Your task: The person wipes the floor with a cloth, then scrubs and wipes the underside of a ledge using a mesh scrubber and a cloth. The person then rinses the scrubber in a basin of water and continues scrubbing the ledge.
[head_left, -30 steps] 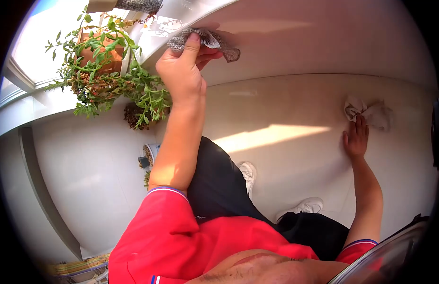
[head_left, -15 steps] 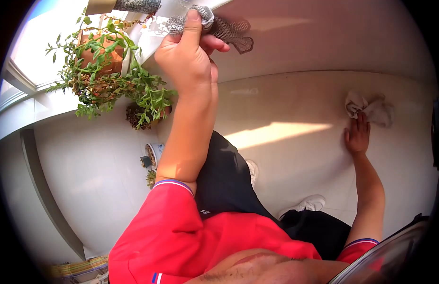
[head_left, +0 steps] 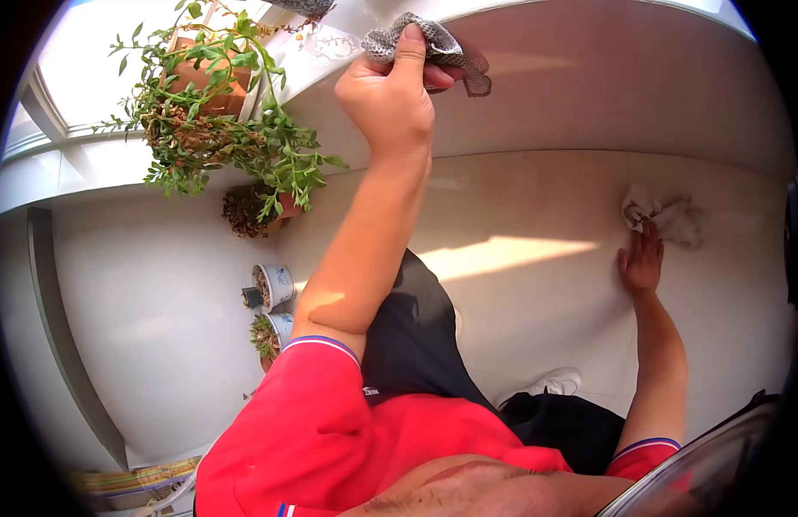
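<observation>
My left hand (head_left: 390,99) is closed around a grey patterned cloth (head_left: 446,53), thumb on top. It is at the edge of the white window sill (head_left: 321,65), and a loose end of the cloth hangs against the wall below. Low on the right, my right hand (head_left: 642,263) lies flat with fingers stretched out on the pale floor (head_left: 519,207). Its fingertips touch a crumpled white cloth (head_left: 674,220), which shows some dark marks.
A leafy potted plant (head_left: 214,95) trails over the sill left of my left arm. Below it stand a brownish plant (head_left: 248,211) and small white pots (head_left: 278,283). My white shoe (head_left: 558,379) rests on the floor. A striped item (head_left: 127,482) lies bottom left.
My left hand has moved right along the sill edge with the grey cloth. The view has shifted a little. My right hand stays against the white cloth.
</observation>
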Available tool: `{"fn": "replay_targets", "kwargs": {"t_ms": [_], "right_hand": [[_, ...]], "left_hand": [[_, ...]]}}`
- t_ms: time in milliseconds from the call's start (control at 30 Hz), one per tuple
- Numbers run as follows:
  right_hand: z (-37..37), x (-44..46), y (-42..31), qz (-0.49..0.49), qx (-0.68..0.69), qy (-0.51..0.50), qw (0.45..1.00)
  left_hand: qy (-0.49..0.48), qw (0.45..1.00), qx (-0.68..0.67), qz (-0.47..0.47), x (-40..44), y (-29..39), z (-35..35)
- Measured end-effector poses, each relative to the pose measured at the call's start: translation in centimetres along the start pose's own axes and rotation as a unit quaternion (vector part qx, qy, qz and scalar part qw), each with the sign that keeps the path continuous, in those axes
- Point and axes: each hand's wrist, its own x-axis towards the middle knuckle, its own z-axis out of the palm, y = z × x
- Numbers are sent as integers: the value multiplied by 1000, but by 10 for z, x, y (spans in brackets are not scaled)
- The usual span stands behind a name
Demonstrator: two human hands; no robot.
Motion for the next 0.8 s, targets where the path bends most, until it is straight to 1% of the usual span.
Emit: {"fn": "replay_targets", "kwargs": {"t_ms": [67,100,167,200,233,300,333,367,400,433,467,500,533,567,600,667,700,733,767,800], "right_hand": [[-6,1,-1,2,0,-29,1000],[-10,3,-2,4,-2,-41,999],[-10,8,-1,-15,-25,-82,996],[-26,16,-4,-24,-39,-100,994],[-43,26,-4,-24,-27,-132,991],[-96,42,-39,-15,0,-200,980],[-109,49,-50,-45,11,-140,989],[-121,60,-61,-78,19,-78,994],[-147,67,-84,-70,82,-30,994],[-173,74,-106,-69,145,19,987],[-233,72,-152,-22,262,51,964],[-278,71,-189,25,375,82,923],[-301,74,-208,0,440,147,886],[-315,79,-220,-26,494,167,853],[-327,86,-231,-54,548,187,813],[-344,101,-254,-97,521,207,822],[-344,106,-258,-114,506,213,828],[-346,111,-263,-131,489,220,834],[-358,112,-281,-141,470,255,833],[-371,117,-286,-185,404,281,851]], "left_hand": [[0,1000,2,-6,-2,1,0],[22,999,24,-5,0,-4,-2],[19,999,39,-33,-3,-3,-3],[18,998,44,-46,-2,1,-4],[-1,997,66,-31,-2,6,-4],[-14,998,47,-48,-6,7,-5],[-25,997,38,-55,-10,4,-3],[-54,997,47,-20,-18,-5,-1],[-79,995,57,15,-26,-11,2],[-109,986,85,93,-33,-7,1],[-138,970,115,165,-39,-3,0],[-141,962,88,217,-38,3,-1],[-144,950,64,269,-35,9,-1],[-147,934,42,322,-32,15,-3],[-152,933,30,324,-30,23,-4],[-168,930,10,326,-28,35,-10],[-144,940,10,309,-29,35,-9],[-135,941,-7,310,-25,35,-14],[-123,942,-25,312,-19,34,-19],[-110,943,-42,312,-15,33,-25]]}}
